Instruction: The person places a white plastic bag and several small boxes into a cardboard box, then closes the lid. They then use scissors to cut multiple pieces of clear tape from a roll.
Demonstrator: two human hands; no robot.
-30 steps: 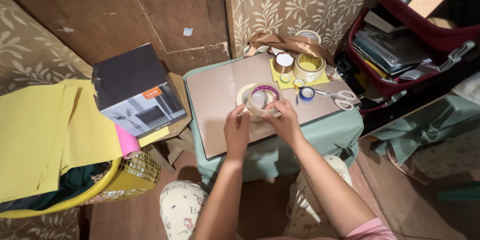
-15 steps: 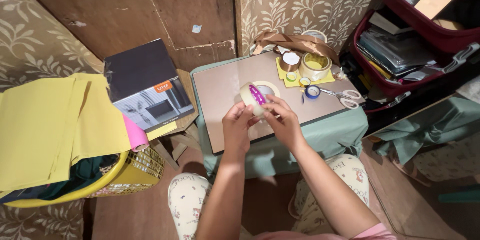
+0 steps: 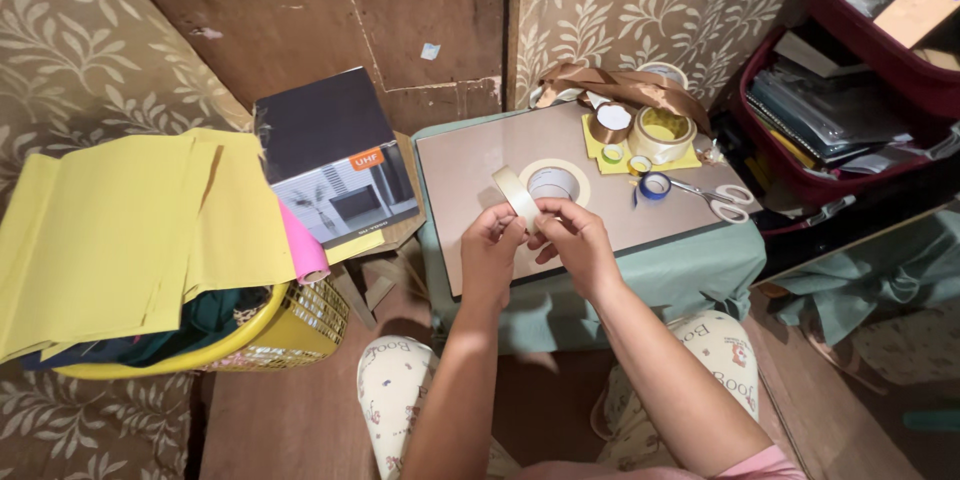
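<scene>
Creams, yellows and browns over a leaf-patterned wall

The tape roll (image 3: 517,196) was cream; the tabletop (image 3: 470,165) pale brown over a sage-green cloth (image 3: 690,275). Yellow paper sheets (image 3: 120,230) covered a yellow basket (image 3: 290,325), beside a pink roll (image 3: 303,250). The wallpaper (image 3: 640,0) bore cream leaves on tan, and the scissors (image 3: 722,198) had white handles.

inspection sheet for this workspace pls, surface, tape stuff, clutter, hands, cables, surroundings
surface: small table with a smooth brown top over a green cloth
job's things: cream tape roll held on edge above the table; a wider tape roll lies flat behind it
clutter: more tape rolls on a yellow sheet, scissors, brown ribbon
grippers: left hand and right hand both pinch the cream roll with their fingers
cables: nothing seen
surroundings: dark box, yellow paper sheets over a yellow basket, pink paper roll, open red suitcase, leaf-patterned wall
</scene>
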